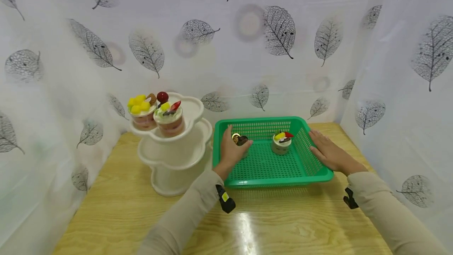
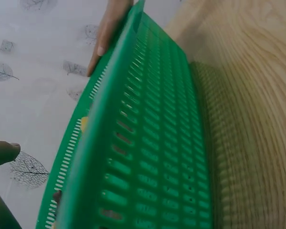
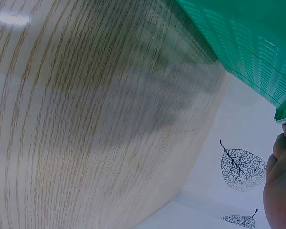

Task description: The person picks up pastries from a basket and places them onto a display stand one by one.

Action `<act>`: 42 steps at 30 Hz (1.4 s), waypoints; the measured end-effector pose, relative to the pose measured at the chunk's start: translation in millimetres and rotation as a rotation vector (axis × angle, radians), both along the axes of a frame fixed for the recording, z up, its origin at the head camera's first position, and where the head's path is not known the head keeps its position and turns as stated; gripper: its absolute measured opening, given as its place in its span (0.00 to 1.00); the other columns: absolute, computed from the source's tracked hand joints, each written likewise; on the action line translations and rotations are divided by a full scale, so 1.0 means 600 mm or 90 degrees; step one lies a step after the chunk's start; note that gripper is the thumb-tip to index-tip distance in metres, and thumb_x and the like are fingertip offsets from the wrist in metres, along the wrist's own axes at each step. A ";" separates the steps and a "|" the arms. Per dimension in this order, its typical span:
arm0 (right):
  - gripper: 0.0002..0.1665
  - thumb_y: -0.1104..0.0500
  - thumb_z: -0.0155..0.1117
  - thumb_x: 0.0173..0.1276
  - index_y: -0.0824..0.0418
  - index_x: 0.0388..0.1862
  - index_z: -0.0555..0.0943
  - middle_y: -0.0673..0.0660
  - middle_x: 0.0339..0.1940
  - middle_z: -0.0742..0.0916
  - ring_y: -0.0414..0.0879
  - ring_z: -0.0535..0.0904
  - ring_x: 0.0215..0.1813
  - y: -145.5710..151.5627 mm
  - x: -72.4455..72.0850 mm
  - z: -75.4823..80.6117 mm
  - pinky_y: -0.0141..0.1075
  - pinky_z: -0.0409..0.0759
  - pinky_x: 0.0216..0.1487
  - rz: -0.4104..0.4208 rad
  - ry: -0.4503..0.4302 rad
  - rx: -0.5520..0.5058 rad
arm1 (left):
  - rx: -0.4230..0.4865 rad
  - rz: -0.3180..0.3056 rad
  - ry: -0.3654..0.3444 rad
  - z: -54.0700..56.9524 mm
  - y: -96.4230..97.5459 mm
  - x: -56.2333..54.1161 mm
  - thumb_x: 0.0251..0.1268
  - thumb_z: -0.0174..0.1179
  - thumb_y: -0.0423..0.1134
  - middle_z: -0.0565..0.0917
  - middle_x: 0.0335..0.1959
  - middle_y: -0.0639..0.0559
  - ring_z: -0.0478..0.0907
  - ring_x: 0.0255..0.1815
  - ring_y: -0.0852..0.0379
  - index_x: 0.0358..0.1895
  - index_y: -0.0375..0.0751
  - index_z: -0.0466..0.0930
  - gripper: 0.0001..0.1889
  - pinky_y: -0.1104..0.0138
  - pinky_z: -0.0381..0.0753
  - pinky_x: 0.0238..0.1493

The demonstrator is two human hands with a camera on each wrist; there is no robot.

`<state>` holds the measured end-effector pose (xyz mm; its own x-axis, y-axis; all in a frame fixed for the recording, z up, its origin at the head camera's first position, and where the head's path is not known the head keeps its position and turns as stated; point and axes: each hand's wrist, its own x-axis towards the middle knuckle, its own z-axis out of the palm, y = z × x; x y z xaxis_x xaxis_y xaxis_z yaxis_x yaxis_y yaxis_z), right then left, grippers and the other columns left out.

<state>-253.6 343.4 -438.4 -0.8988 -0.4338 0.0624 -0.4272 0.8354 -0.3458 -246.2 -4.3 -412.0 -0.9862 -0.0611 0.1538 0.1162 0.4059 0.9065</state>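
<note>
In the head view my left hand [image 1: 232, 153] reaches over the left rim of a green plastic basket [image 1: 272, 181]. Its thumb and forefinger are spread on either side of a chocolate-topped dessert cup [image 1: 242, 140], which the hand partly hides. Farther right inside the basket stands another dessert cup [image 1: 281, 144] with yellow and red fruit on top. My right hand [image 1: 329, 152] rests on the basket's right rim, fingers straight. The right wrist view catches only part of that hand [image 3: 280, 176], beside the basket's corner.
Left of the basket stands a cream three-tier stand [image 1: 173, 150] with scalloped trays. Its top tier bears two fruit-topped dessert cups [image 1: 170, 123], close together, and a dark red cherry [image 1: 162, 97]. A leaf-patterned curtain [image 1: 226, 66] hangs behind the wooden table [image 1: 283, 223].
</note>
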 end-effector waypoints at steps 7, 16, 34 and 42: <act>0.38 0.49 0.38 0.80 0.69 0.77 0.43 0.70 0.77 0.49 0.67 0.40 0.76 0.000 0.000 0.001 0.61 0.40 0.73 -0.004 0.000 0.005 | -0.017 0.033 -0.069 -0.020 0.015 -0.012 0.56 0.70 0.45 0.61 0.72 0.39 0.61 0.70 0.40 0.74 0.40 0.54 0.46 0.47 0.67 0.66; 0.38 0.49 0.37 0.80 0.69 0.77 0.43 0.70 0.77 0.49 0.69 0.41 0.76 0.002 -0.003 -0.004 0.61 0.40 0.73 -0.005 -0.002 0.010 | -0.006 0.054 -0.119 -0.031 0.016 -0.017 0.54 0.71 0.43 0.60 0.72 0.38 0.61 0.70 0.40 0.74 0.36 0.51 0.48 0.48 0.67 0.66; 0.38 0.49 0.38 0.80 0.69 0.77 0.43 0.70 0.77 0.49 0.67 0.40 0.76 0.003 -0.004 -0.007 0.61 0.40 0.73 -0.001 0.000 0.007 | -0.041 0.029 -0.207 -0.063 0.010 -0.030 0.54 0.72 0.42 0.58 0.73 0.36 0.58 0.72 0.38 0.75 0.35 0.46 0.51 0.49 0.65 0.68; 0.38 0.49 0.37 0.80 0.69 0.77 0.42 0.71 0.77 0.49 0.68 0.40 0.76 0.003 -0.004 -0.005 0.61 0.39 0.73 -0.002 -0.004 0.012 | -0.073 0.022 -0.206 -0.065 0.014 -0.030 0.53 0.72 0.41 0.59 0.71 0.34 0.61 0.70 0.38 0.75 0.36 0.48 0.51 0.49 0.67 0.66</act>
